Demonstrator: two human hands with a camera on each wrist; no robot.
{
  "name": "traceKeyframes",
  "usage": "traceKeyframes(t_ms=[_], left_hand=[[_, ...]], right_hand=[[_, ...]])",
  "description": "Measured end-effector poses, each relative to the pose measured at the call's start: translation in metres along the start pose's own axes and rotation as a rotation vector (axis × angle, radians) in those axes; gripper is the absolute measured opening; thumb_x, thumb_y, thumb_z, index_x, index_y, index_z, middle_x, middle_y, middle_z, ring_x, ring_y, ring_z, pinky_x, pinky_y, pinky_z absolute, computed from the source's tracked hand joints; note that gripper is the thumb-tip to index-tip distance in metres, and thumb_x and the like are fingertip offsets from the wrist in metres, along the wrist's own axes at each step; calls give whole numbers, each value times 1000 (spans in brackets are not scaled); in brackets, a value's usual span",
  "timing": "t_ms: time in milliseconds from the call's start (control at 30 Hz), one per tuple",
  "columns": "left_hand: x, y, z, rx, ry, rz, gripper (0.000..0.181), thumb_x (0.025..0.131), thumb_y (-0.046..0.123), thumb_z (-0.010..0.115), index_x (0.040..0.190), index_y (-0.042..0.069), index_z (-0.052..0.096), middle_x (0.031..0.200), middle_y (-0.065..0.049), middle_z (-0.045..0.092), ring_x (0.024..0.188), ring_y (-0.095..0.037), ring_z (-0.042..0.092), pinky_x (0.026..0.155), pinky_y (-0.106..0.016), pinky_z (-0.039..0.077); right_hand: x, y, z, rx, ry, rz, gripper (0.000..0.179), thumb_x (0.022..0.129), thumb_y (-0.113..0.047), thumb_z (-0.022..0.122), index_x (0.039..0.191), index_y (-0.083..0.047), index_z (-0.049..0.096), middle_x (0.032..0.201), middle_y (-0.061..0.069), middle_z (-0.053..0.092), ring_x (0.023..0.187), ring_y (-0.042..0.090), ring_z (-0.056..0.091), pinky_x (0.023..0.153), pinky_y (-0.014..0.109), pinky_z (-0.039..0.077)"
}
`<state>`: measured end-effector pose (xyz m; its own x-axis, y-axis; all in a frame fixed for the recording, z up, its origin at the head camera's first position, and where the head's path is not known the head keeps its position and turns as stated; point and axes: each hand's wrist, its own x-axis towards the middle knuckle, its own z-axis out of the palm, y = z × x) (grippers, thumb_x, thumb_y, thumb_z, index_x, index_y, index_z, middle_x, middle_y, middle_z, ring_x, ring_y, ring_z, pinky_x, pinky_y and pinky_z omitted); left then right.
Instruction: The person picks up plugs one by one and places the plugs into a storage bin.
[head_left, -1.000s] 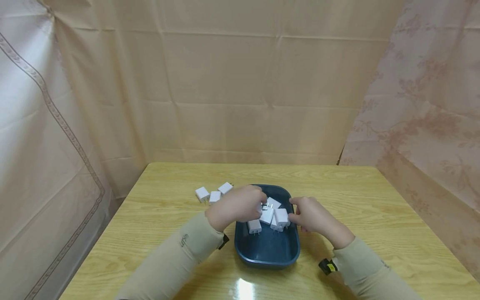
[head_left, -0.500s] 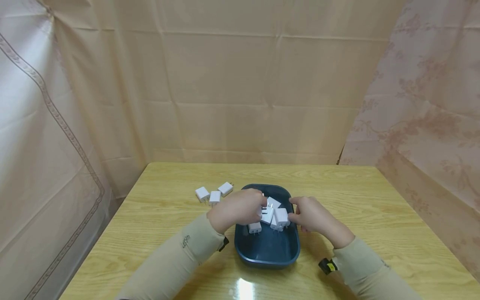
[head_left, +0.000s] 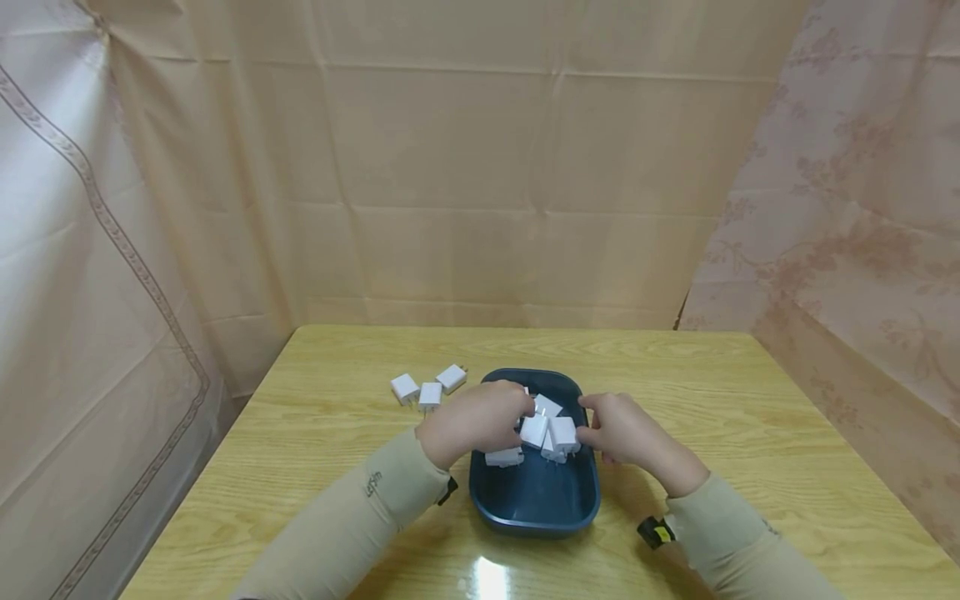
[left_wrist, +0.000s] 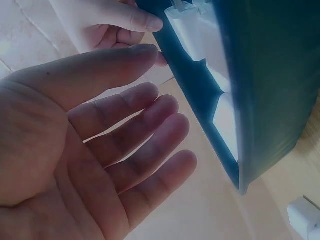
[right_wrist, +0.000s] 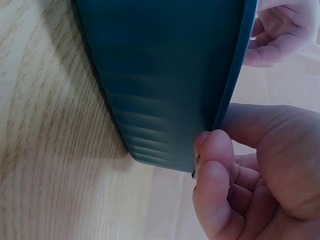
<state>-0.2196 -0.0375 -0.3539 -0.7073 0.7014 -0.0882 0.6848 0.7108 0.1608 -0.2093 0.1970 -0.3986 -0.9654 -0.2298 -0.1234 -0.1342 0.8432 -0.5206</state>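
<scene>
A dark blue plastic basin (head_left: 534, 496) stands on the table with several white plug-in chargers (head_left: 534, 431) heaped inside. Over its left side hovers my left hand (head_left: 480, 421), back upward. In the left wrist view the left hand (left_wrist: 110, 130) has loosely bent, spread fingers and holds nothing. Below it one charger (head_left: 504, 457) lies near the basin's left wall. My right hand (head_left: 626, 429) grips the basin's right rim. In the right wrist view the right hand (right_wrist: 240, 170) has its thumb over the rim and fingertips against the outer wall.
Left of the basin, three more chargers lie on the table: one on the left (head_left: 405, 388), a middle charger (head_left: 430, 396) and one farther back (head_left: 452, 378). The wood-grain table (head_left: 337, 433) is surrounded by hanging cloth (head_left: 480, 167).
The pronged charger at my left fingertips has been let go into the basin. The charger beneath that hand has shifted slightly left and lies differently. My right hand stays put.
</scene>
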Motion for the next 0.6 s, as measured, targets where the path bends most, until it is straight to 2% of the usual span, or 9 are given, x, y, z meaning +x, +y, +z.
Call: traceKeyframes(t_ms=[600], left_hand=[[-1,-1,4,-7,-2,-8,32,89,18,80,121,11,75,116,-2,70,96,-11,63,86,-29,55]], right_hand=[[-1,0,1,-3,2,15,54,92,-10,73,141,5,55,65,5,59,45,19,57,48,31,48]])
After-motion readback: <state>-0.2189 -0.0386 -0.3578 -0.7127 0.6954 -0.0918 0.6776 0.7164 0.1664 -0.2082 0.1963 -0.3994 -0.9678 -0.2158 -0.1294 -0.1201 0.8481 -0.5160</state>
